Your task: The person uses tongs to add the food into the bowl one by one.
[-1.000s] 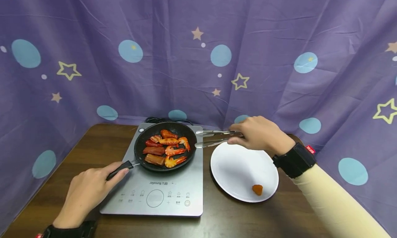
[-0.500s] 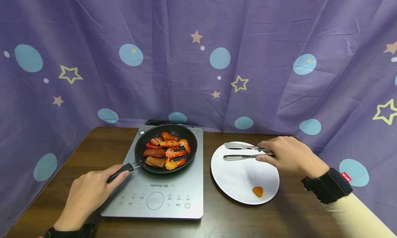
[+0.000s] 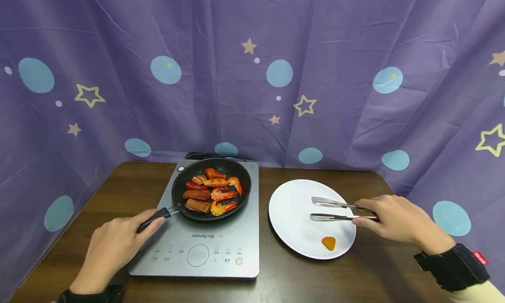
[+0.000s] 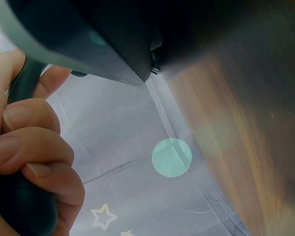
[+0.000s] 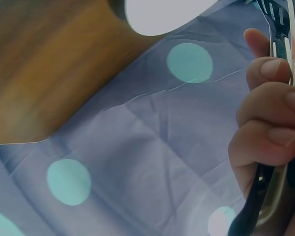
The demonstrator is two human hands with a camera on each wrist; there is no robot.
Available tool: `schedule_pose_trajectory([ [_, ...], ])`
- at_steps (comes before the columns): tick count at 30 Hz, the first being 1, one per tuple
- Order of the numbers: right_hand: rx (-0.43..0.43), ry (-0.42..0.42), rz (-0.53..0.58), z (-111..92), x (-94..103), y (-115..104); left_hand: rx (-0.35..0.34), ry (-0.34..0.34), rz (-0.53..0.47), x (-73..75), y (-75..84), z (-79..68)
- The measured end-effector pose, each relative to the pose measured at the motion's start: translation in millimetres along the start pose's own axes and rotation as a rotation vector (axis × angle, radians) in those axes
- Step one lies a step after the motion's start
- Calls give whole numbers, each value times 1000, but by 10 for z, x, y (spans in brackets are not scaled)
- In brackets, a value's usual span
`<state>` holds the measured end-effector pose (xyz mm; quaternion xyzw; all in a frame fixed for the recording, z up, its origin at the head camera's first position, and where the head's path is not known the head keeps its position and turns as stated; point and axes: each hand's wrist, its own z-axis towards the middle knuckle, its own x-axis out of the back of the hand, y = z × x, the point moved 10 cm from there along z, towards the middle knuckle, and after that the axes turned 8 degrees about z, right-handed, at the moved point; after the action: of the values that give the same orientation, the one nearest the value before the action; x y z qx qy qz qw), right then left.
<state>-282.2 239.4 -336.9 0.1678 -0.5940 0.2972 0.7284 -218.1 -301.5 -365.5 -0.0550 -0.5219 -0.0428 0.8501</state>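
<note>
My left hand (image 3: 116, 244) grips the black handle (image 3: 153, 219) of a frying pan (image 3: 179, 180); the left wrist view shows the fingers (image 4: 34, 147) curled round it. Several pieces lie in the pan: shrimp (image 3: 222, 207), meat slabs (image 3: 197, 205) and a small drumstick (image 3: 215, 173). At the right, my right hand (image 3: 398, 217) holds metal tongs (image 3: 335, 210) over a white plate (image 3: 289, 233). The tongs' arms are apart, with nothing between their tips. An orange-brown nugget (image 3: 328, 243) lies near the plate's front right, close to the tongs.
Under the pan is a silver induction cooktop (image 3: 158, 261) with touch controls along its front. A black cable (image 3: 197, 155) runs behind it. The wooden table (image 3: 284, 281) ends at a purple patterned curtain (image 3: 236, 83) at the back and left.
My right hand has drawn the tongs from beside the pan's right rim rightward and nearer, to above the plate. The left hand and pan have stayed in place.
</note>
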Motion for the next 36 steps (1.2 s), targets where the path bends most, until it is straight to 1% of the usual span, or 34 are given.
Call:
schedule_pose_trajectory([
  [2,-10,-3,9,-76,-30,25,6,-24,-4,-22,-5,-1],
  [5,-27,-18,22,-183,-80,57,9,-40,-2,-34,-7,-1],
  [9,-47,-42,22,-305,-119,89,5,-24,19,-17,4,9],
  [14,-47,-91,37,-398,-177,81,15,-35,15,-22,-17,-2],
  [16,-50,-111,38,-423,-200,77,19,-39,8,-25,-24,-5],
  [21,-76,-144,32,-477,-244,100,8,-19,11,-6,4,13],
  [28,-63,-158,31,-493,-284,75,-2,-17,23,-2,11,30],
  [36,-51,-170,48,-469,-307,50,1,-9,11,-9,-4,15],
])
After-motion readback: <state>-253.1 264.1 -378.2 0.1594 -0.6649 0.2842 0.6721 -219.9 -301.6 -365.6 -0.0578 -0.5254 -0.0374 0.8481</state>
